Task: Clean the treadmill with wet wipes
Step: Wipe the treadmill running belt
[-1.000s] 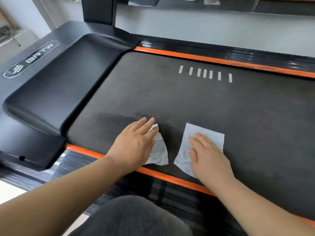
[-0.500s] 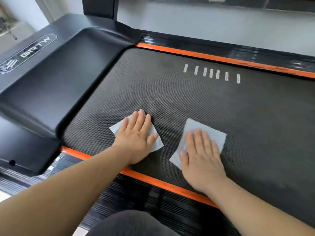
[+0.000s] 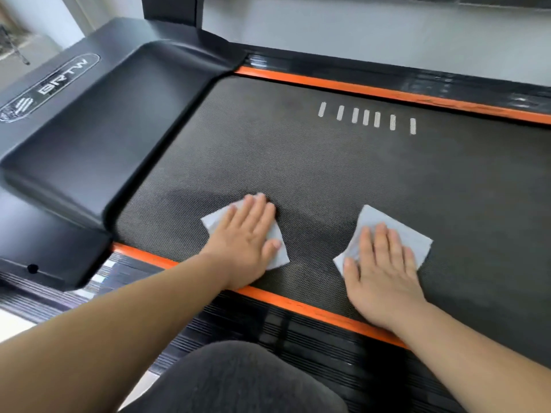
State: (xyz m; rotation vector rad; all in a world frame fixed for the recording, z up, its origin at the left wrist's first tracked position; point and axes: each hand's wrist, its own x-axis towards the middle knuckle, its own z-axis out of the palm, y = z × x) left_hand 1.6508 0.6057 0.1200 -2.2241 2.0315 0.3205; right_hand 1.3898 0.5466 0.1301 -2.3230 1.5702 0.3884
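Overall, the treadmill's black textured running belt [image 3: 328, 174] fills most of the view and runs from left to right. At its left end sits the black moulded motor cover [image 3: 98, 138], with an upright post [image 3: 170, 10] rising at the cover's far corner. A ribbed black side rail [image 3: 298, 335] borders the belt on the near side. An orange trim strip [image 3: 301, 305] lies between that rail and the belt, and a second orange strip [image 3: 357, 87] edges the far side. The person's knee in dark grey fabric [image 3: 238, 380] shows at the bottom of the frame.

The left hand [image 3: 247, 242] lies flat, fingers straight and close together, pressing a wet wipe [image 3: 210, 222] onto the belt near the orange trim strip. The right hand [image 3: 381, 272] lies flat in the same way on a second wet wipe [image 3: 387, 219], further along the belt. Neither hand grips its wipe, and the corners of both wipes show beyond the fingers. The two wipes are apart, with bare belt between them.

Seven short white marks [image 3: 366, 117] stand in a row on the far half of the belt. An oval badge reading BRTW [image 3: 59, 81] is set in the cover's outer face.
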